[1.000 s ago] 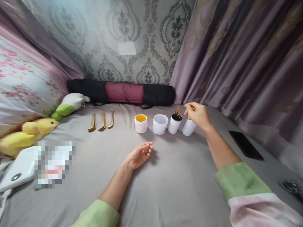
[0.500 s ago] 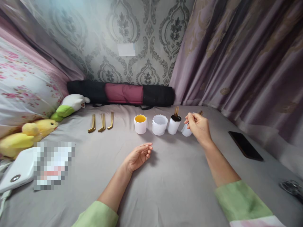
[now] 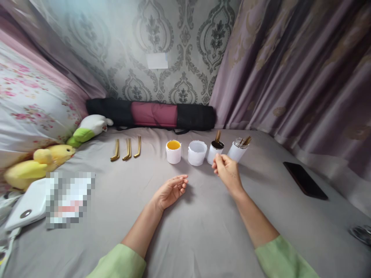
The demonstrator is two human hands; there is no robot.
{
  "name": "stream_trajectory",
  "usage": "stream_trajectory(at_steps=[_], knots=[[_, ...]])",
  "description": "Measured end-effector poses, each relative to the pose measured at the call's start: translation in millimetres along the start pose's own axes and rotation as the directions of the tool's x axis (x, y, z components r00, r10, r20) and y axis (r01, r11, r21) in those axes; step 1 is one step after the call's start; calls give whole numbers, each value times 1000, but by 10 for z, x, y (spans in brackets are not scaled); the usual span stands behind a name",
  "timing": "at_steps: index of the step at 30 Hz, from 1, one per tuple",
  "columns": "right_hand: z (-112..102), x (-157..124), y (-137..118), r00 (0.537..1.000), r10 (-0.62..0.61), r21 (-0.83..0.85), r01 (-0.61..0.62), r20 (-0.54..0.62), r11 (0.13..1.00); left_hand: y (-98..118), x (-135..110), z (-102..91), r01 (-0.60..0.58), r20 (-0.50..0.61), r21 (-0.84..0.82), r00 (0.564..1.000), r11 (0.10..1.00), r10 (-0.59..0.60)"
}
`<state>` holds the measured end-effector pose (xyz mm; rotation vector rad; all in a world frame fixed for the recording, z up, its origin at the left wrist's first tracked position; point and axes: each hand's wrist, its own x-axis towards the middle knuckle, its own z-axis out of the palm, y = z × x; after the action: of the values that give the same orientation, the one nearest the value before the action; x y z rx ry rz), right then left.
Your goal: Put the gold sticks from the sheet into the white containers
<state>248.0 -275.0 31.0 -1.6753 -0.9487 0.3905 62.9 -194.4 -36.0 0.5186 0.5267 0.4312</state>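
Note:
My left hand [image 3: 173, 191] rests palm up on the grey sheet, its fingers loosely curled and apart, with nothing in it. My right hand [image 3: 227, 172] hovers in front of a white-wrapped cup with a dark inside [image 3: 213, 155]; its fingers are curled together, and whether they pinch anything small is hidden. Gold sticks [image 3: 218, 136] stand up out of that cup. To its right, a white-wrapped glass jar [image 3: 236, 153] holds more gold sticks [image 3: 247, 141]. Leftward are a translucent white tub [image 3: 197, 155] and a white cup with a yellow inside [image 3: 173, 156].
Gold bent rods [image 3: 126, 150] lie in three groups on the left. A black phone [image 3: 305, 180] is on the right. Plush toys [image 3: 55, 155], a white power bank [image 3: 27, 206] and a blurred packet [image 3: 69, 200] lie left. A black-and-maroon long bag [image 3: 153, 114] lies along the wall.
My right hand has moved left and toward me, away from the rightmost jar, which now shows fully. My left hand stays in place. The view has shifted slightly.

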Motion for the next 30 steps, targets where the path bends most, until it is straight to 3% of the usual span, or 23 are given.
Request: stream_trajectory(at_steps=[6, 12, 16, 20, 25, 30], knots=[[448, -193, 297, 984, 8, -107, 12, 179, 994, 0, 5, -10, -12, 25, -7, 1000, 1000, 12], [642, -249, 487, 985, -60, -248, 101, 164, 963, 41, 5, -26, -59, -8, 3, 998, 998, 59], [675, -277, 571, 980, -96, -303, 145, 173, 942, 171, 30, -66, -122, -128, 55, 983, 991, 128], [694, -294, 598, 980, -98, -335, 153, 174, 930, 394, 80, -163, -174, -304, 158, 928, 972, 216], [692, -300, 584, 980, -97, -338, 152, 175, 929, 692, 152, -320, -203, -410, 257, 862, 945, 297], [687, -302, 586, 980, -109, -340, 161, 165, 927, 949, 205, -481, -177, -497, 443, 767, 879, 405]])
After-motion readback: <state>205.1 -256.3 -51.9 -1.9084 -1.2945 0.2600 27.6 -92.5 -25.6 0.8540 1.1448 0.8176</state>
